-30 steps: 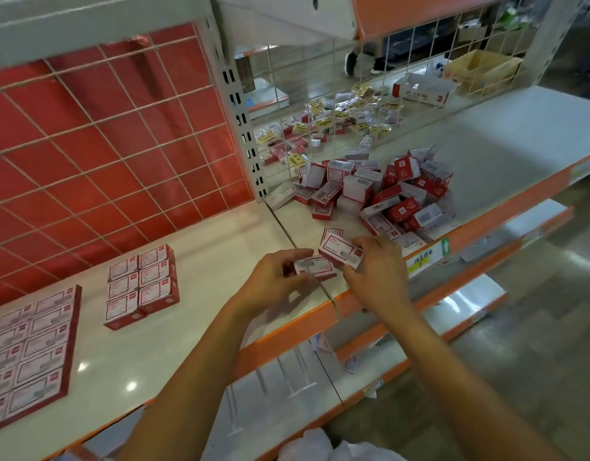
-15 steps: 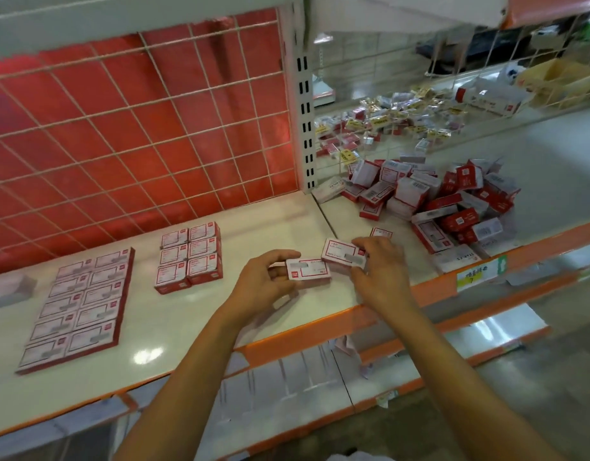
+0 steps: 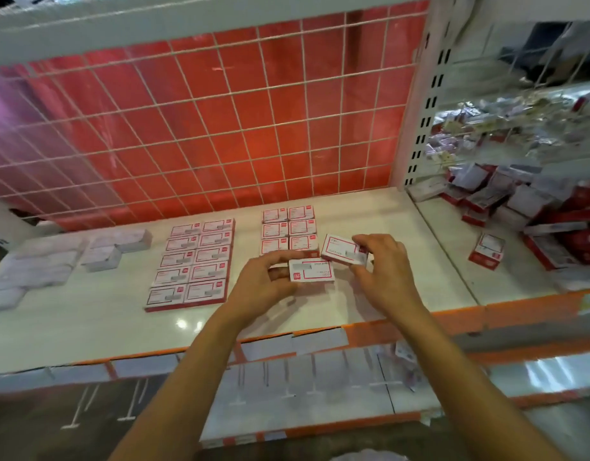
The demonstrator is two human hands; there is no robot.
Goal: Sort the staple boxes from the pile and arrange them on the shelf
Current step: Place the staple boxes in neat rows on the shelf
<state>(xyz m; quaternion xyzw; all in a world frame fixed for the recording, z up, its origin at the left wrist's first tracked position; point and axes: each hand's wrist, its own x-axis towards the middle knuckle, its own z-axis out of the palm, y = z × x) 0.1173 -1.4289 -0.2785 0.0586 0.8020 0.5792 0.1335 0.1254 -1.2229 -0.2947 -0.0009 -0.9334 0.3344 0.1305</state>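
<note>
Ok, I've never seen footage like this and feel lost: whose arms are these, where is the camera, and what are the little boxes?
No machine here: a person works with bare hands, and the one camera sits on their head, looking forward and down, so the arms enter from below. The left hand holds a staple box; the right hand grips a second box beside it. Under them is a white shelf with a red back panel. On it lie two neat blocks of boxes: a bigger block and a smaller block next to the hands. At right is the loose pile, with a stray box before it. The pale boxes far left are too blurred to identify.
</note>
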